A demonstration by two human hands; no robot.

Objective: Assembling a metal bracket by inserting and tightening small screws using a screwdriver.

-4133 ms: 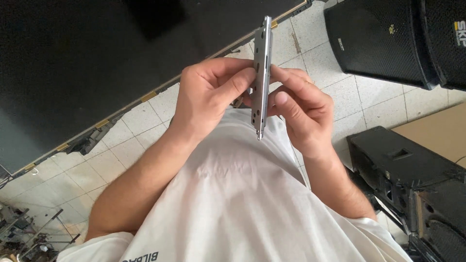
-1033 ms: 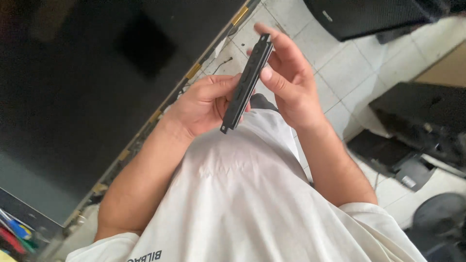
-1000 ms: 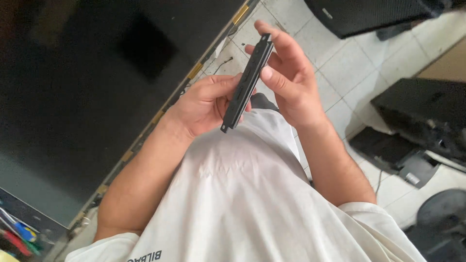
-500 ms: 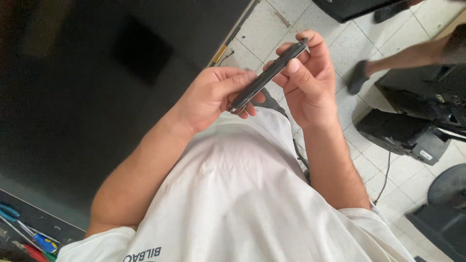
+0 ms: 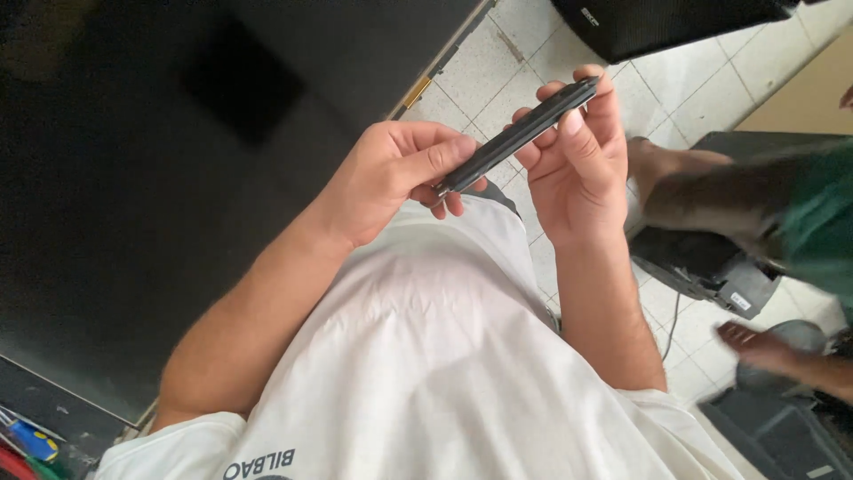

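As seen from the head camera, the slim, flat, dark rigid slab (image 5: 520,133) is held edge-on above the white tiled floor (image 5: 498,67). The left hand (image 5: 391,173) pinches its lower end; the right hand (image 5: 573,151) clasps its upper end. It appears light, stiff and smooth; the long edges offer the best grip.

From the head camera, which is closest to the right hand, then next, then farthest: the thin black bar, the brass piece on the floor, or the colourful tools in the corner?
1. Thin black bar, held in the right hand.
2. Brass piece, on the tiles up-left.
3. Colourful tools, bottom-left corner.
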